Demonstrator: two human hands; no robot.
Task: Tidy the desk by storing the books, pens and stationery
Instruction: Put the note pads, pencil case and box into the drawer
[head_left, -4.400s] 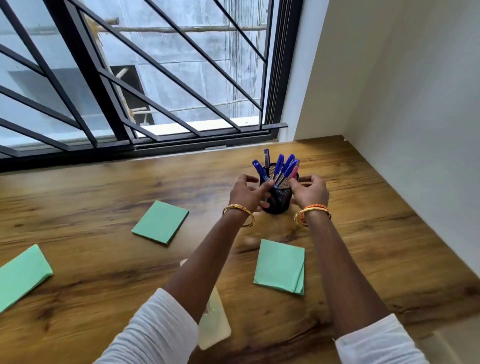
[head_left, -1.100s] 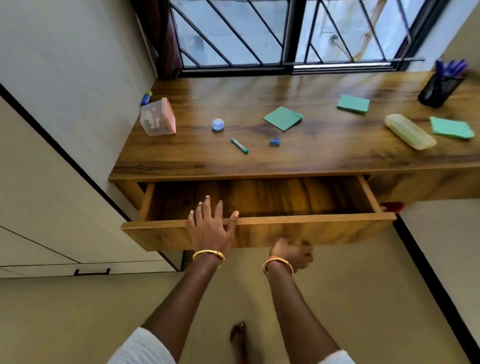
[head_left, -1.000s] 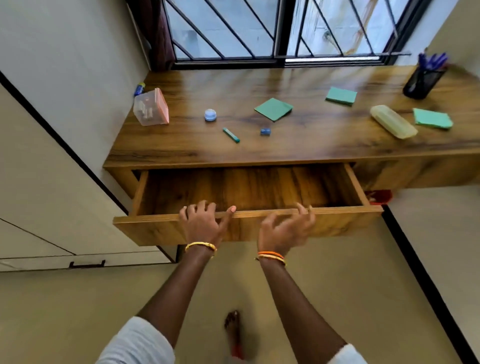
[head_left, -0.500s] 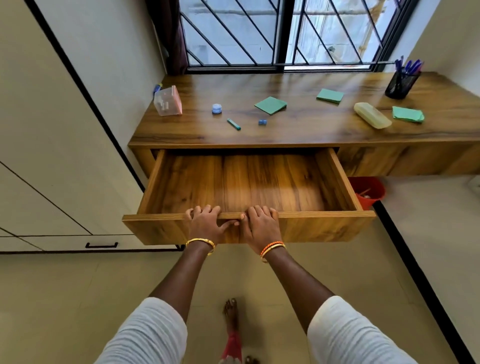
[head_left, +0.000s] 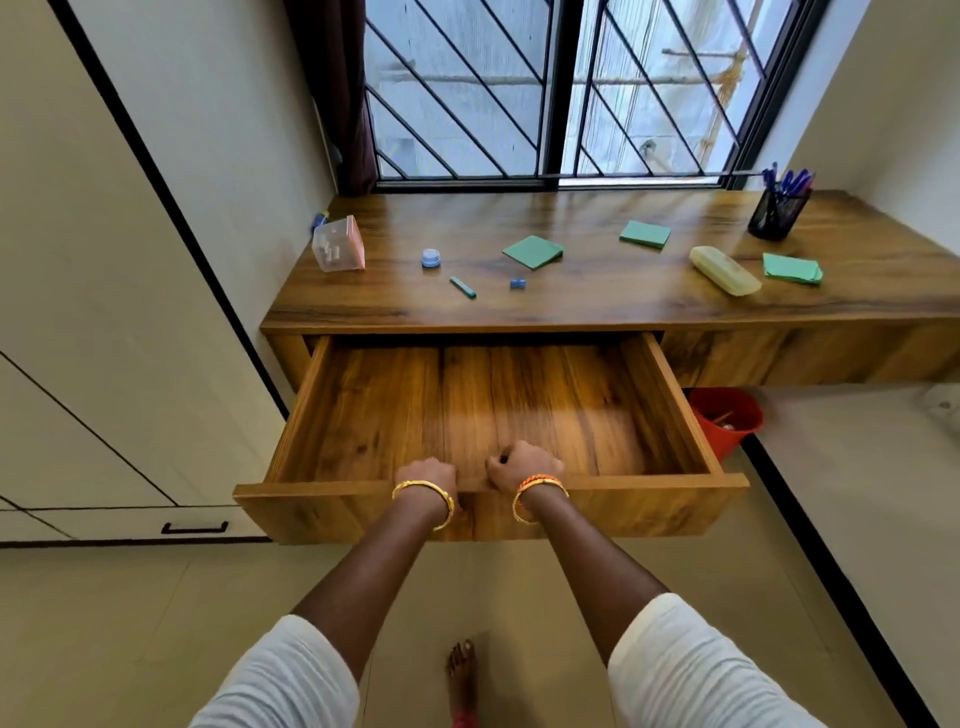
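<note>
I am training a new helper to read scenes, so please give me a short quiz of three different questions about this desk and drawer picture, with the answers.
1. True or false: the drawer is pulled out and nothing shows inside it.
2. Multiple choice: where do the pens stand? A) in the drawer B) in the black mesh pen holder at the desk's far right C) in the clear plastic box
3. Short answer: what do the left hand and right hand hold?

Key:
1. True.
2. B.
3. Both have a grip on the drawer's front edge, fingers curled over it, side by side near the middle.
</note>
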